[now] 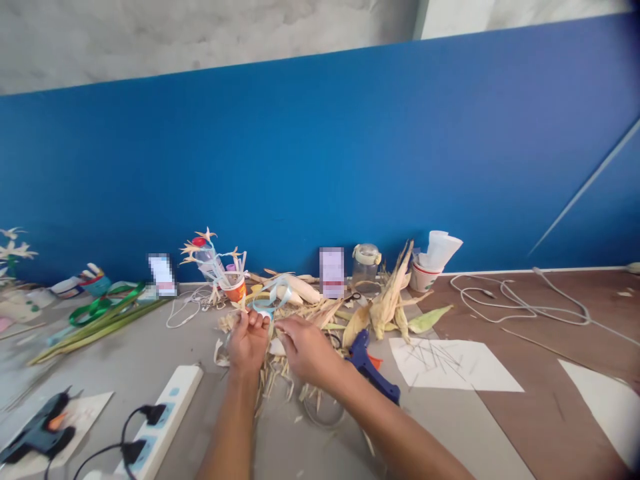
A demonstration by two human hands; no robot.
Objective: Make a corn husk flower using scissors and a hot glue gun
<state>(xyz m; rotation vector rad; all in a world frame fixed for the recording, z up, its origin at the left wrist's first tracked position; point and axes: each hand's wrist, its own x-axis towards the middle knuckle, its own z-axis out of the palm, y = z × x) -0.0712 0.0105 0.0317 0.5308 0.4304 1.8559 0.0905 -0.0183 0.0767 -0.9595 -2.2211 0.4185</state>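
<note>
Low over the middle of the table, my left hand [250, 341] is curled palm up, its fingers closed on a narrow strip of dried corn husk [243, 304] whose pale end sticks up past the thumb. My right hand [307, 348] is just beside it, back of the hand toward me, thumb and fingers pinched together. Whatever lies in that pinch is hidden. Shredded husk pieces [280, 377] are scattered beneath both hands. Light-blue ribbon [280, 291] curls behind them. A blue glue gun [373, 370] rests right of my right wrist.
An orange paper cup [235, 291] holds husk flowers. Larger corn husks [390, 303], a glass jar [367, 267] and a phone [331, 272] stand along the blue partition [320, 153]. A power strip [167, 417] and another glue gun [43, 430] lie front left. Thin wires cover white paper [480, 370].
</note>
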